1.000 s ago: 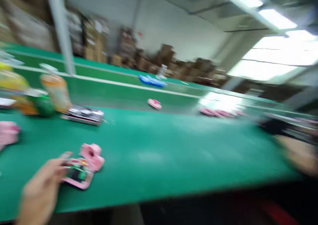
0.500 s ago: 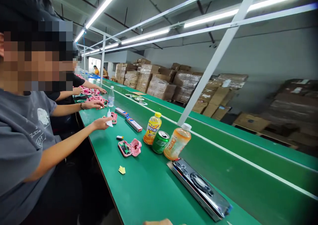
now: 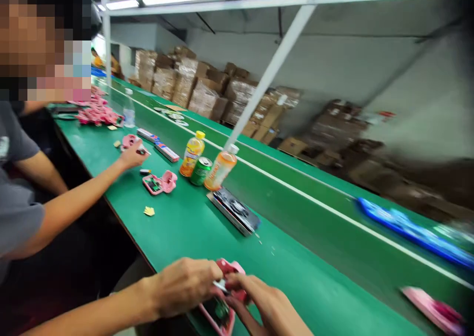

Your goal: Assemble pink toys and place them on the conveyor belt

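Your left hand (image 3: 181, 286) | your right hand (image 3: 268, 304) | fingers of both clamped on pink plastic camera casing (image 3: 214, 320) | casing between hands, on your side of smartphone (image 3: 234, 210) | long axis points toward you

The person's own body is showing only at the lower edge of the head view, over the near stretch of the bench (image 3: 192, 237). The left hand (image 3: 181, 286) is appearing bare, with its broad back and knuckles turned up, and the left forearm (image 3: 92, 316) is running in as a long, slim, uncovered shape from the lower left corner. The right hand (image 3: 266, 301) is also showing bare, its long fingers (image 3: 259, 291) slightly blurred, and the frame is cutting off the right forearm (image 3: 292, 323) at the bottom edge.
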Action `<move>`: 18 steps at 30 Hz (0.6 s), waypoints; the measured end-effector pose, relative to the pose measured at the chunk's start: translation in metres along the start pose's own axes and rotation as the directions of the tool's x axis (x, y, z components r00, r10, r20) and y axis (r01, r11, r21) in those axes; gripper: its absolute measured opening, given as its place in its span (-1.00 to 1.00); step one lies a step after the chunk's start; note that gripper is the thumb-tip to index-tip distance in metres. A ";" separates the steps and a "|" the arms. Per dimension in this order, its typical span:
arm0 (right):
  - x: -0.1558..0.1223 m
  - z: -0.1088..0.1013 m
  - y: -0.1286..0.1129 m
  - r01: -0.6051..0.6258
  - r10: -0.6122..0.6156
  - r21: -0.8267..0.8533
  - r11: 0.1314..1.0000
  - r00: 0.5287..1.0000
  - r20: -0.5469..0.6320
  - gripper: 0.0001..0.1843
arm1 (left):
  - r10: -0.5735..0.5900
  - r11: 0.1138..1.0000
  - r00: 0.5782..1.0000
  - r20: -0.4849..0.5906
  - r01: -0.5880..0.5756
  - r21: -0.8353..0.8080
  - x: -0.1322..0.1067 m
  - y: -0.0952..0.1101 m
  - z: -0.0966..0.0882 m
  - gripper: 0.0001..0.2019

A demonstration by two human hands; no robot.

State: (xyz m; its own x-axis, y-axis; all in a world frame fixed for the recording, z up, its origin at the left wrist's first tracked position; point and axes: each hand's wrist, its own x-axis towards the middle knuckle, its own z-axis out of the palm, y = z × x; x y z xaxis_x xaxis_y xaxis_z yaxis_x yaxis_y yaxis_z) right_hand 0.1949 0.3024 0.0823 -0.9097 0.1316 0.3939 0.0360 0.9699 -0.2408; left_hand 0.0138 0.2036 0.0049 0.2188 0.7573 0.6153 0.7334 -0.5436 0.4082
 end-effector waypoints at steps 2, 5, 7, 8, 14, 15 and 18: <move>0.000 -0.005 -0.011 -0.121 0.120 0.018 0.992 0.992 0.032 -0.82 | -0.049 0.993 0.998 0.038 0.052 -0.104 0.001 0.003 -0.008 -0.53; 0.002 -0.007 -0.028 -0.316 0.314 0.057 0.947 0.949 0.038 -0.80 | -0.090 0.968 0.992 0.087 0.107 -0.227 0.001 0.001 -0.012 -0.61; 0.001 -0.005 -0.037 -0.380 0.383 0.095 0.920 0.924 -0.015 -0.80 | -0.093 0.953 0.992 0.079 0.112 -0.281 0.000 0.001 -0.013 -0.65; -0.001 -0.003 -0.040 -0.394 0.402 0.113 0.912 0.914 -0.056 -0.80 | -0.100 0.944 0.993 0.063 0.115 -0.309 -0.001 0.001 -0.014 -0.66; -0.021 0.015 -0.042 -0.365 0.379 0.101 0.925 0.889 -0.258 -0.73 | -0.290 0.942 0.953 0.088 0.301 -0.152 -0.006 0.004 -0.024 -0.61; -0.024 0.020 -0.042 -0.351 0.361 0.086 0.932 0.887 -0.287 -0.73 | -0.286 0.951 0.951 0.117 0.297 -0.089 -0.006 0.004 -0.025 -0.61; -0.032 0.036 -0.048 -0.334 0.319 0.029 0.942 0.866 -0.385 -0.75 | -0.260 0.954 0.944 0.202 0.283 -0.098 -0.003 0.003 -0.025 -0.69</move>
State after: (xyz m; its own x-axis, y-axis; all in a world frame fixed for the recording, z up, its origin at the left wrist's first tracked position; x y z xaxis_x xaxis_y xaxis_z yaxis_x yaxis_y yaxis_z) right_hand 0.2074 0.2440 0.0494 -0.6171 0.5019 0.6061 0.3252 0.8640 -0.3843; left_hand -0.0010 0.1911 0.0212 0.1459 0.9294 0.3390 0.6989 -0.3394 0.6296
